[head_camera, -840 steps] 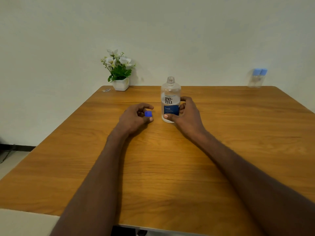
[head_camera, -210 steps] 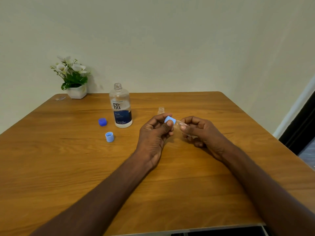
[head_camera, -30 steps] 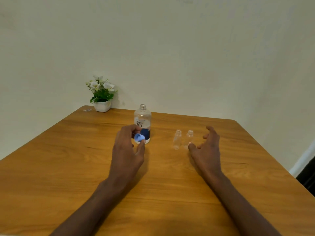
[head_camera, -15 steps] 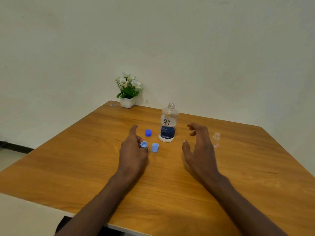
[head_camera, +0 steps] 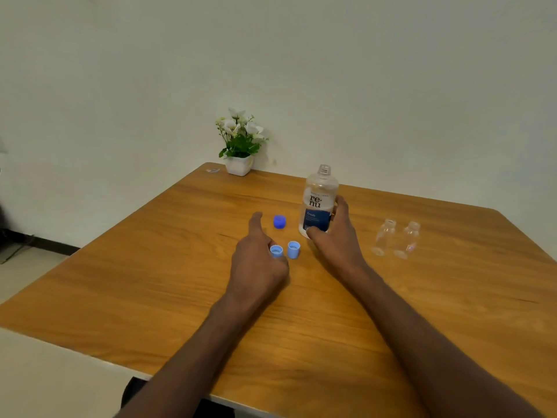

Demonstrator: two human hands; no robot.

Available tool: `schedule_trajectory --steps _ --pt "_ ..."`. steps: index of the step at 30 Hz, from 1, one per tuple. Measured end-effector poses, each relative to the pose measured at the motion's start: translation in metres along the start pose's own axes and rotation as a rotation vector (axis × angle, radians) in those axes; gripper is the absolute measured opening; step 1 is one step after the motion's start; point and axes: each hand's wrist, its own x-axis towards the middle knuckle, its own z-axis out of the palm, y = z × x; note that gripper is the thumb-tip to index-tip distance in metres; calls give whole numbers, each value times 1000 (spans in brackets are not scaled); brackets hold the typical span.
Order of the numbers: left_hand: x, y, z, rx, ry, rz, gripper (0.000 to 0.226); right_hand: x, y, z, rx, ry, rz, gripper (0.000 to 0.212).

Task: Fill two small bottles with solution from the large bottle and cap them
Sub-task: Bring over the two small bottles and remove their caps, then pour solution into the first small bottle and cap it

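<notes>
Renu solution bottle (head_camera: 319, 203) stands upright on the worktop (head_camera: 422, 297), long axis vertical, its threaded neck uncapped and pointing up. Clear plastic above the blue label; I cannot tell how much liquid is inside. My right hand (head_camera: 333, 236) wraps its lower half, thumb across the front near the base and fingers curled round the far side, forearm reaching in from the lower right.

Just left of the bottle sits a dark blue cap (head_camera: 279, 221), closed top up. Nearer to me than the bottle lie two light blue caps, open ends up. My left hand (head_camera: 256, 260) rests beside them, index finger stretched forward toward the dark cap, the other fingers folded; the left light blue cap (head_camera: 276, 251) touches my knuckles, though whether I actually pinch it I cannot tell. The right light blue cap (head_camera: 293, 249) stands free.

Right of the bottle, well apart, two small clear bottles (head_camera: 394, 239) stand upright side by side, uncapped, looking empty.

A white-potted flowering plant (head_camera: 240, 143) sits behind the bottle, to its left, at the wall.
</notes>
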Motion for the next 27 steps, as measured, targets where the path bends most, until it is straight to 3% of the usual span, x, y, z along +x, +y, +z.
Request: schedule_trajectory --steps 4,10,17,27 --pt "0 2 2 -46 3 -28 91 5 6 3 1 -16 -14 91" --pt "3 1 1 -136 116 -74 63 15 8 5 104 45 -6 84" --pt "-4 2 1 -59 308 166 37 12 6 3 135 106 -58 67" --pt "-11 10 -1 5 381 368 33 -37 -24 -38 290 203 -135 62"
